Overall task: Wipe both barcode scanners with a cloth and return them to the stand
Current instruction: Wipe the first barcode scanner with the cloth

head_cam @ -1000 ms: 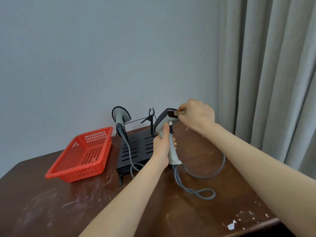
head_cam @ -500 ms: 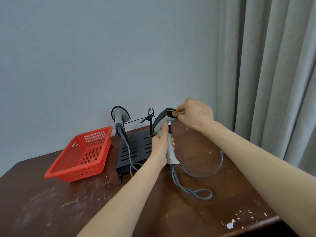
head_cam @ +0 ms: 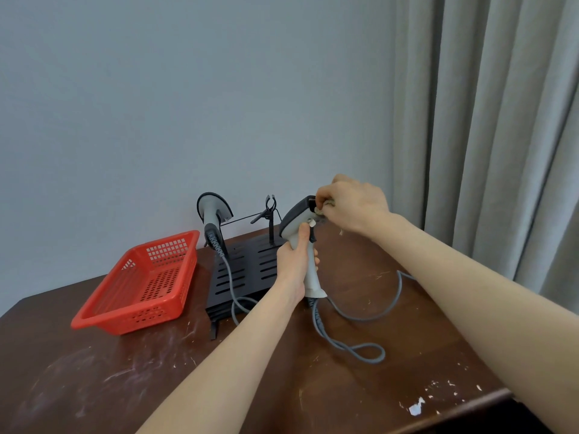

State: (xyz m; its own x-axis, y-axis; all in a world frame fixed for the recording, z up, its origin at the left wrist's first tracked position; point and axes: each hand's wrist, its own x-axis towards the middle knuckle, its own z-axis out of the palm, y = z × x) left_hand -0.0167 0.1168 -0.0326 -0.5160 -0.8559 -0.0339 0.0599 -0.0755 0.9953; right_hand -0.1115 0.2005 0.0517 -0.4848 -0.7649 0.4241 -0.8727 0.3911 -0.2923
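My left hand (head_cam: 294, 264) grips the handle of a grey barcode scanner (head_cam: 296, 219) and holds it upright above the table. My right hand (head_cam: 354, 205) presses a small beige cloth (head_cam: 326, 205) against the scanner's dark front window; most of the cloth is hidden in the fingers. A second grey scanner (head_cam: 213, 211) sits upright in the left holder of the black slotted stand (head_cam: 244, 270). The stand's right clip holder (head_cam: 270, 211) has nothing in it.
A red plastic basket (head_cam: 141, 286) sits left of the stand. Grey cables (head_cam: 357, 349) loop across the dark wooden table (head_cam: 313, 386), whose front edge is close. A grey wall is behind and a curtain (head_cam: 488, 120) hangs at the right.
My right hand with the cloth has shifted slightly left and up over the scanner's front. The held scanner and my left hand have stayed nearly still.
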